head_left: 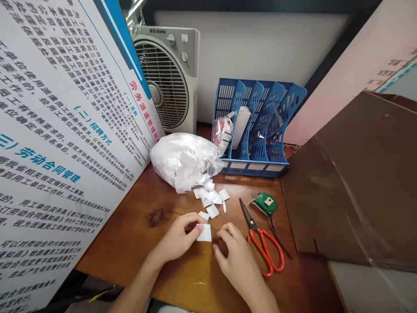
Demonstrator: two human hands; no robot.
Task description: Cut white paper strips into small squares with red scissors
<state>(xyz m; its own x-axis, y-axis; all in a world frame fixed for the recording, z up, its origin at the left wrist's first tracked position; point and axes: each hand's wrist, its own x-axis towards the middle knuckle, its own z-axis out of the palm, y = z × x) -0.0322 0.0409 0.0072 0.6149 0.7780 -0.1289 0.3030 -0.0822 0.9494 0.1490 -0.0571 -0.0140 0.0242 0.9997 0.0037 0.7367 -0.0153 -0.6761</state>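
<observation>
My left hand [178, 238] pinches a small white paper square [205, 233] just above the wooden desk [137, 243]. Curled fingers of my right hand [235, 256] rest on the desk right beside that square; whether they hold anything is hidden. Several more white paper squares [211, 198] lie scattered just beyond my hands. They spill from a clear plastic bag [182, 158] stuffed with paper pieces. Orange-handled scissors [262, 243] lie to the right of my right hand.
A green hole punch [265, 203] sits by the scissors. Behind stand a blue file rack [257, 126] and a grey box fan [167, 74]. A printed poster board [61, 143] leans at left. A brown cardboard sheet [355, 182] covers the right side.
</observation>
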